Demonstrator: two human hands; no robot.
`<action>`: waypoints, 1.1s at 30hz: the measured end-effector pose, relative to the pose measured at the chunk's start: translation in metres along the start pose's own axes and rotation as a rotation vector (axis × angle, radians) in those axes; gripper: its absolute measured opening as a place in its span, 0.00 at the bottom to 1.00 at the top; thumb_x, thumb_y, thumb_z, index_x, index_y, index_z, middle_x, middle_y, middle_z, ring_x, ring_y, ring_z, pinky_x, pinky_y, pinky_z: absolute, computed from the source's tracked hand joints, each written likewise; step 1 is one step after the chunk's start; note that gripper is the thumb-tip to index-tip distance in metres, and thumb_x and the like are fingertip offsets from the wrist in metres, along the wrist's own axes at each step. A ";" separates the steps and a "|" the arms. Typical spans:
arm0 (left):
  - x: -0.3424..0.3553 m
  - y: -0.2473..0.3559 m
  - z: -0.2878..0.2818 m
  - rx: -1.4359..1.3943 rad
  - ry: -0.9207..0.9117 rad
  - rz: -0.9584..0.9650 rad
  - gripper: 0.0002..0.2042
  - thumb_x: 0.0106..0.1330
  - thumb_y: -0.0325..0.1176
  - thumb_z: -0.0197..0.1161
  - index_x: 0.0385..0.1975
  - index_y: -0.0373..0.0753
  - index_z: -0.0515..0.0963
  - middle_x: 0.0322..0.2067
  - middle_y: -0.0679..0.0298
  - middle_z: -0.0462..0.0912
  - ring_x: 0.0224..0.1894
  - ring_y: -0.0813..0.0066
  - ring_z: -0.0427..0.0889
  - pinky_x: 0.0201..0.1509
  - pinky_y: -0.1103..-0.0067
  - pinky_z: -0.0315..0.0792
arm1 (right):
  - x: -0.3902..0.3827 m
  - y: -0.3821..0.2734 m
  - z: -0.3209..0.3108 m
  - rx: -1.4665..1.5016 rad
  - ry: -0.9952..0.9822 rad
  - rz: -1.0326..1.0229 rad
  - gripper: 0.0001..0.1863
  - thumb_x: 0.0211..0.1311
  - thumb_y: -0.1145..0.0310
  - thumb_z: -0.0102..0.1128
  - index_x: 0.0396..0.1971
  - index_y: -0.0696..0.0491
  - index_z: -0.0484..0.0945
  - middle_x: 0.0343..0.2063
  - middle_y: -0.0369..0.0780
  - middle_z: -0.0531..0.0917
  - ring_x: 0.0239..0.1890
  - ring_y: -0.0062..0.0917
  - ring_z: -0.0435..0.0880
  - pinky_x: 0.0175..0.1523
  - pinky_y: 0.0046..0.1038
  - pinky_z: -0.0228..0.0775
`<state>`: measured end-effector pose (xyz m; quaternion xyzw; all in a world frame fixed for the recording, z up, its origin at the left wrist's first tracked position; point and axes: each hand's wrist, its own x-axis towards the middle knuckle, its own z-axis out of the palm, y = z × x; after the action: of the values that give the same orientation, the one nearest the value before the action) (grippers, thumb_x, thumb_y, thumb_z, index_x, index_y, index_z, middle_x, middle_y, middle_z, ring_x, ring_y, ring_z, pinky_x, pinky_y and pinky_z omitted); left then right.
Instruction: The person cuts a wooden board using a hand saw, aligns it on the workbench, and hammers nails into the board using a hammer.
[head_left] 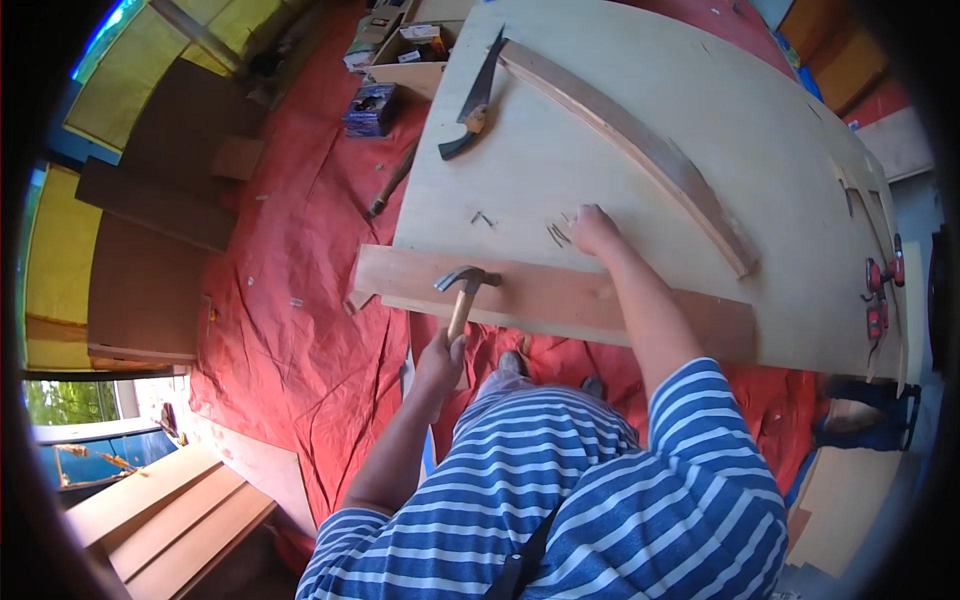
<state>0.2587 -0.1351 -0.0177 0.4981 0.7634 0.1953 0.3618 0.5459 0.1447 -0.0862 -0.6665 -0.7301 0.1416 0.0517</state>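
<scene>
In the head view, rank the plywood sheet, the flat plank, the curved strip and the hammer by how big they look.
1. plywood sheet
2. flat plank
3. curved strip, though fisheye bending makes its margin under the plank unsure
4. hammer

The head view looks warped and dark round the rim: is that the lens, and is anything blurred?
Head view: fisheye lens, so the large pale plywood sheet has bowed edges and the corners go black; soft daylight, weak shadows; the steel claw hammer with wooden handle in the left hand looks sharp, while the rim is smeared.
</scene>
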 end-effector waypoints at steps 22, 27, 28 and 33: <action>-0.044 0.149 0.087 0.231 -0.201 0.251 0.19 0.73 0.47 0.57 0.52 0.38 0.75 0.36 0.43 0.84 0.40 0.40 0.83 0.42 0.55 0.75 | -0.175 0.130 -0.043 0.485 0.001 -0.058 0.08 0.53 0.67 0.70 0.28 0.55 0.83 0.33 0.47 0.83 0.44 0.41 0.82 0.52 0.39 0.74; -0.045 0.154 0.097 0.277 -0.142 0.323 0.19 0.72 0.46 0.58 0.53 0.39 0.75 0.37 0.43 0.84 0.41 0.41 0.84 0.42 0.55 0.76 | -0.171 0.132 -0.041 0.463 -0.001 -0.049 0.07 0.54 0.66 0.69 0.26 0.54 0.83 0.34 0.47 0.83 0.46 0.41 0.82 0.53 0.40 0.74; -0.045 0.157 0.096 0.290 -0.143 0.320 0.20 0.71 0.46 0.58 0.54 0.39 0.74 0.38 0.44 0.84 0.41 0.42 0.84 0.42 0.55 0.76 | -0.171 0.130 -0.042 0.459 -0.015 -0.044 0.06 0.55 0.66 0.68 0.25 0.53 0.84 0.35 0.47 0.83 0.46 0.41 0.82 0.53 0.41 0.74; -0.040 0.163 0.099 0.297 -0.091 0.429 0.20 0.71 0.46 0.59 0.57 0.41 0.74 0.39 0.45 0.85 0.41 0.43 0.84 0.42 0.56 0.76 | -0.173 0.128 -0.043 0.449 -0.009 -0.038 0.06 0.55 0.67 0.68 0.24 0.52 0.84 0.35 0.47 0.83 0.45 0.41 0.82 0.53 0.41 0.75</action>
<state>0.4435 -0.1082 0.0383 0.7045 0.6436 0.1310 0.2690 0.6981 -0.0114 -0.0607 -0.6238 -0.6928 0.3025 0.1985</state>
